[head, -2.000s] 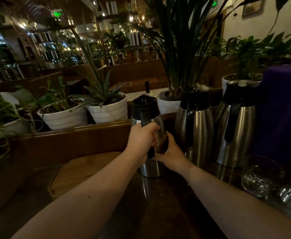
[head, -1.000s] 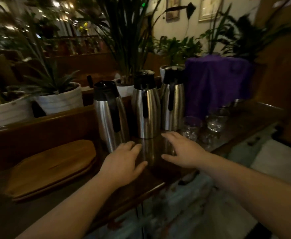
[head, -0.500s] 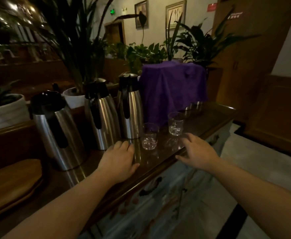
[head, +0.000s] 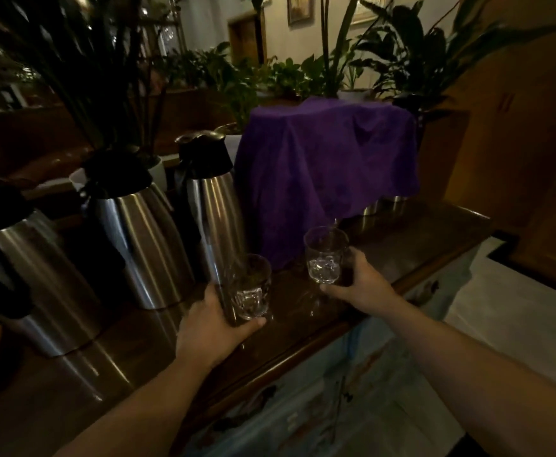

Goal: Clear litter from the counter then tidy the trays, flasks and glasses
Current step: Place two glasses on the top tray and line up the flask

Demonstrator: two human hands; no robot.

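Note:
Two clear glasses stand near the front of the dark wooden counter (head: 418,239). My left hand (head: 210,328) wraps around the left glass (head: 250,288), just in front of the rightmost steel flask (head: 214,216). My right hand (head: 359,282) grips the right glass (head: 324,255) from its right side; whether it is lifted off the counter I cannot tell. Two more steel flasks with black tops stand in a row to the left, the middle flask (head: 138,232) and the left flask (head: 29,268).
A purple cloth (head: 329,166) drapes over something bulky behind the glasses, with metal cups (head: 383,204) showing under its right edge. Potted plants line the ledge behind the flasks. The counter's front edge drops to a pale painted cabinet (head: 352,374) and light floor at right.
After I let go of the left flask, my view swung right along the counter. Both hands moved forward from flat on the counter and closed around the two glasses.

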